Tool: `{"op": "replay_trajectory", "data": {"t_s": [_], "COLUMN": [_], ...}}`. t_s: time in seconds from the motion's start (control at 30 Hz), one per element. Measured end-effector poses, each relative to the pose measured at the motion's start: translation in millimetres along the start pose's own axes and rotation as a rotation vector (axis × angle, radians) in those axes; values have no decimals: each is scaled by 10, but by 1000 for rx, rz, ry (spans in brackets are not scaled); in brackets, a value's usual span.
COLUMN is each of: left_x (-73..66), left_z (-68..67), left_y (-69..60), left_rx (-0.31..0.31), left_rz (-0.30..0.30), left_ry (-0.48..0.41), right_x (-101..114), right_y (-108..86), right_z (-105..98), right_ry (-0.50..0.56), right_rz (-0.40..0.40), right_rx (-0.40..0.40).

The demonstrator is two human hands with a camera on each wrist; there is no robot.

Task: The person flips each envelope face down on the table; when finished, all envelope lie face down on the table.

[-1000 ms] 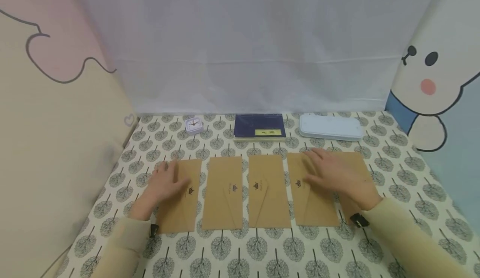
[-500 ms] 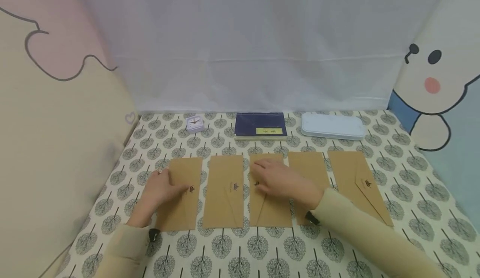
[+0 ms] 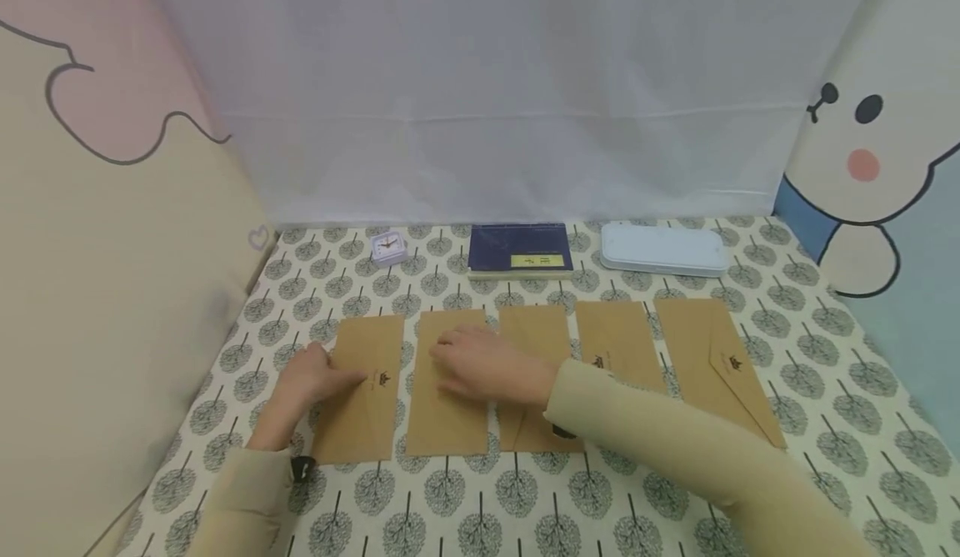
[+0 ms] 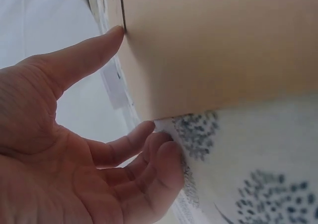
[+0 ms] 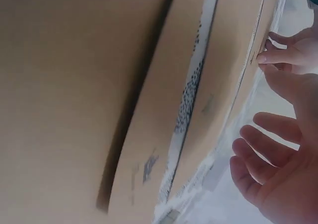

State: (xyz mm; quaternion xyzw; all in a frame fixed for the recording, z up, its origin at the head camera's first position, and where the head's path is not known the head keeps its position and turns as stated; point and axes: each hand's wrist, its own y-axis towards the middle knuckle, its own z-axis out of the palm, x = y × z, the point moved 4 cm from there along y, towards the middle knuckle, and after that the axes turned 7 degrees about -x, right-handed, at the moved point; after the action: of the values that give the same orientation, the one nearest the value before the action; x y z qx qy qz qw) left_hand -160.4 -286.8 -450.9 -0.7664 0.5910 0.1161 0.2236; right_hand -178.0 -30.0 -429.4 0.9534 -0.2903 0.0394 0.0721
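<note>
Several brown paper envelopes lie in a row on the patterned tablecloth. My left hand (image 3: pixel 303 378) rests at the left edge of the leftmost envelope (image 3: pixel 378 424). In the left wrist view its thumb reaches onto the flap line of that envelope (image 4: pixel 223 45), while the bent fingers stay by the edge. My right hand (image 3: pixel 480 363) is over the second envelope (image 3: pixel 446 428), covering its crown print. In the right wrist view its loosely bent fingers (image 5: pixel 271 154) hold nothing. The third envelope (image 3: pixel 536 323) is partly under the right forearm.
Along the back stand a small lilac clock (image 3: pixel 388 248), a dark blue box (image 3: pixel 517 248) and a pale blue case (image 3: pixel 663 250). The fourth envelope (image 3: pixel 615 332) and the rightmost envelope (image 3: pixel 705 348) lie to the right. A white cloth (image 3: pixel 487 123) hangs behind.
My right hand has moved left, from above the fourth envelope past the third to the second. My left hand has stayed at the leftmost envelope, shifting slightly. The envelopes lie where they were.
</note>
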Motion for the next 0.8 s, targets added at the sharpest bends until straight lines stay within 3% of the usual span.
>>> {"op": "replay_trajectory", "data": {"t_s": [0.2, 0.5, 0.8], "left_x": [38, 70, 31], "left_z": [2, -31, -56], "left_y": [-22, -38, -15], "left_rx": [-10, 19, 12], "left_rz": [-5, -5, 6], "left_ry": [4, 40, 59], "right_x": [43, 198, 304], "right_y": [206, 475, 545], "right_z": [99, 241, 338], "right_ry": [126, 29, 18], "right_rz": [85, 148, 160], "right_rx": [-11, 43, 92]}}
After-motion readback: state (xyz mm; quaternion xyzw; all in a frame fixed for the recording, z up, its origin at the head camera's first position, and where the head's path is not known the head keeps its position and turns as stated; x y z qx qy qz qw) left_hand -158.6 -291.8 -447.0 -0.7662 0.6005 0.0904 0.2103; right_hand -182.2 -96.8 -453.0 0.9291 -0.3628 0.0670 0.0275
